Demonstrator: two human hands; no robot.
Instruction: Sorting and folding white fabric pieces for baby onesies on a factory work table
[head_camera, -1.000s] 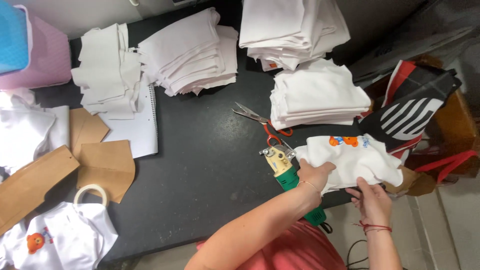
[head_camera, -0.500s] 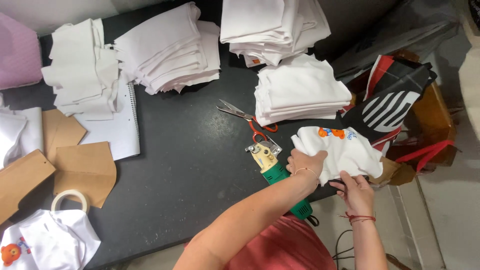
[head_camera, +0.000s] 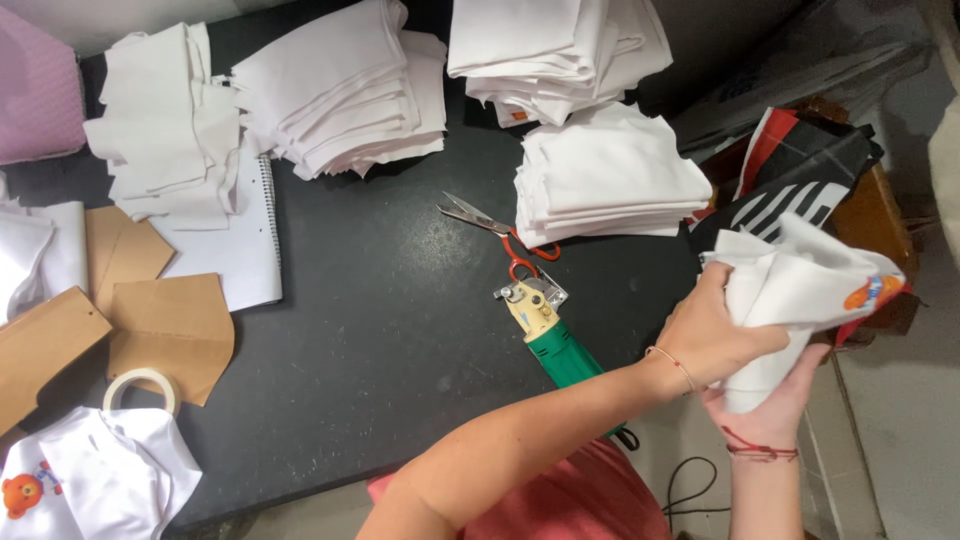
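Observation:
Both my hands grip a bunched white cloth piece with an orange print at its right end, held just past the right edge of the black table. My left hand reaches across from the lower middle and clasps the cloth from the left. My right hand, with a red string at the wrist, supports it from below. A green electric fabric cutter lies on the table to the left of my hands. Red-handled scissors lie just beyond it.
Several stacks of folded white fabric fill the table's far side. A spiral notebook, brown cardboard patterns, a tape roll and a white printed garment lie at the left. A black, red and white bag sits right of the table.
The white cloth has gone from lying spread at the table's edge to being bunched up and lifted off to the right in both hands.

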